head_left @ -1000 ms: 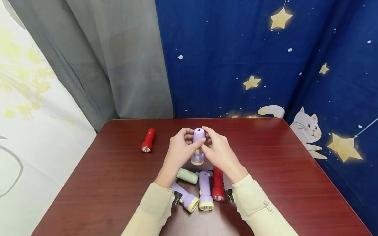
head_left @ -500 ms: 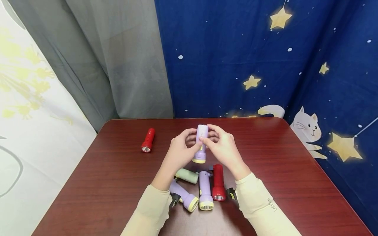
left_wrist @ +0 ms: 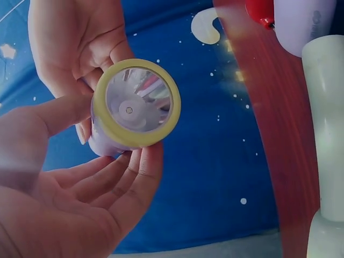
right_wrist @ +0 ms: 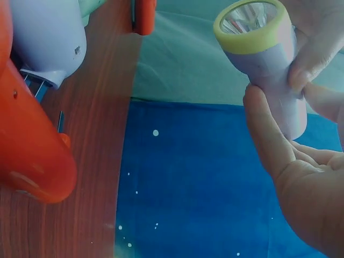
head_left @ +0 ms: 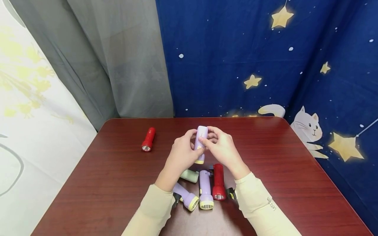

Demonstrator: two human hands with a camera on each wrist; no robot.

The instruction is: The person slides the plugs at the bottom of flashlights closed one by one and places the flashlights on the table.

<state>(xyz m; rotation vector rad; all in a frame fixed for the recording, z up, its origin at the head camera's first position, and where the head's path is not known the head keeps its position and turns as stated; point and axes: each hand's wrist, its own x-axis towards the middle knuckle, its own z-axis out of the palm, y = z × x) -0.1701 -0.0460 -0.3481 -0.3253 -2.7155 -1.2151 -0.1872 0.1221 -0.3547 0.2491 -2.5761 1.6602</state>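
Note:
A light purple flashlight [head_left: 202, 133] with a yellow rim is held up over the table between both hands, its lamp end down toward me. My left hand [head_left: 181, 152] grips it near the lamp end, thumb across the front and fingers behind. My right hand [head_left: 223, 150] pinches the upper body, with the thumb on the front. In the left wrist view the clear lens [left_wrist: 131, 102] faces the camera inside its yellow ring. From the right wrist view, the flashlight's yellow rim [right_wrist: 255, 35] points up and the tail sits in the right fingers.
Below the hands on the dark red table [head_left: 280, 183] lie a pale green flashlight [head_left: 190, 176], a purple flashlight [head_left: 205, 188], another purple one [head_left: 187, 197] tilted, and a red flashlight [head_left: 218, 182]. A separate red flashlight [head_left: 148, 139] lies at the back left. Curtains hang behind the table.
The flashlight has shifted slightly right and turned, so its tail end no longer faces the head camera. My right thumb has moved onto its front, and my left thumb sits lower on it.

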